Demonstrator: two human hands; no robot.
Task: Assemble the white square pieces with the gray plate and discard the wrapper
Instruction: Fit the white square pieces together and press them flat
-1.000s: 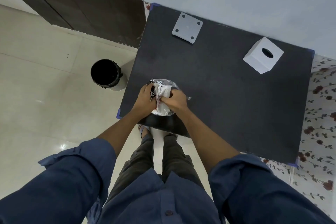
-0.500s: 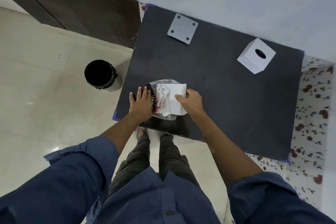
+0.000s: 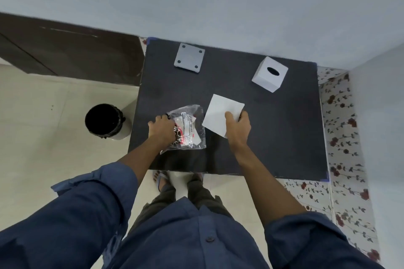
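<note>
White piece: your right hand (image 3: 238,127) gripped the flat white square piece (image 3: 220,113) by its near corner.
Wrapper: your left hand (image 3: 162,128) was closed on the left edge of the clear wrapper (image 3: 189,131), just beside the white piece.
Table: both lay on the dark table (image 3: 273,137).
Gray plate: the gray plate (image 3: 189,59) sat at the far edge.
Box: a white box (image 3: 269,74) sat far right.
Bin: a black bin (image 3: 105,120) stood on the floor, left.

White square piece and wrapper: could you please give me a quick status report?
Right hand holds white square piece, out of wrapper. Left hand grips wrapper on table. Gray plate untouched. Nothing in the way.
</note>
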